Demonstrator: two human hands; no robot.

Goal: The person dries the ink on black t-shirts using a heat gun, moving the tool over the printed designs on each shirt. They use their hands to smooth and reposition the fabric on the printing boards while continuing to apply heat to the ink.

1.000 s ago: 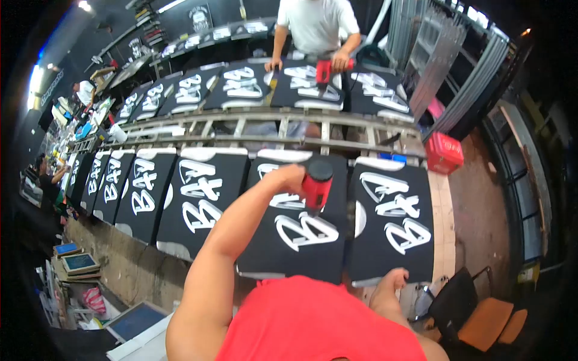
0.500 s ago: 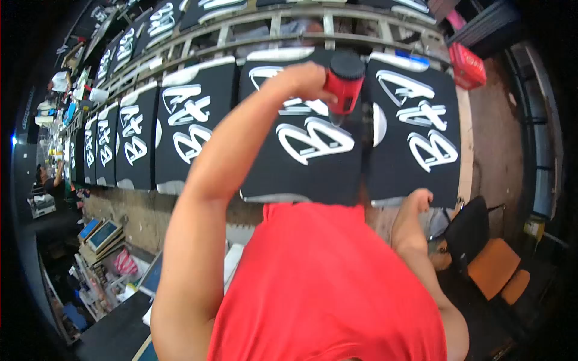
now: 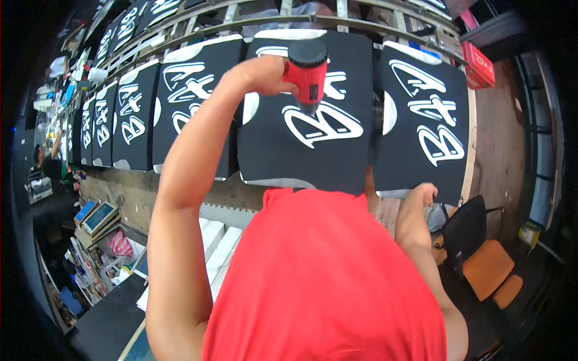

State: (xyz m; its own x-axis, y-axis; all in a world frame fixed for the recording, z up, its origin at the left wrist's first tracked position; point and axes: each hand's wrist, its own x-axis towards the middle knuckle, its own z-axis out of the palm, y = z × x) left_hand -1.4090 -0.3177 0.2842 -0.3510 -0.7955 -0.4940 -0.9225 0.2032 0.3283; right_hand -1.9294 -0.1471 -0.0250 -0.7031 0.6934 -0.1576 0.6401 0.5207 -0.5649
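My left hand (image 3: pixel 263 75) is wrapped round the handle of a red heat gun (image 3: pixel 306 78) with a black round back end. Its nozzle points down over a black printed panel (image 3: pixel 301 159) with white lettering, just above the letter B. My right hand (image 3: pixel 425 194) is at the front edge of the rightmost black panel (image 3: pixel 415 177), low in the view. Its fingers are curled near that edge, and what they hold, if anything, is hidden.
More black lettered panels (image 3: pixel 135 150) run off to the left. Behind them lies a metal ladder-like rail (image 3: pixel 343 23). A red box (image 3: pixel 478 66) stands at the far right corner. An orange and black chair (image 3: pixel 489 269) is at right, and framed screens (image 3: pixel 99 218) lie at lower left.
The view has tilted down, so the panels sit higher and the co-worker is out of view. My left hand has moved the heat gun left relative to the panel.
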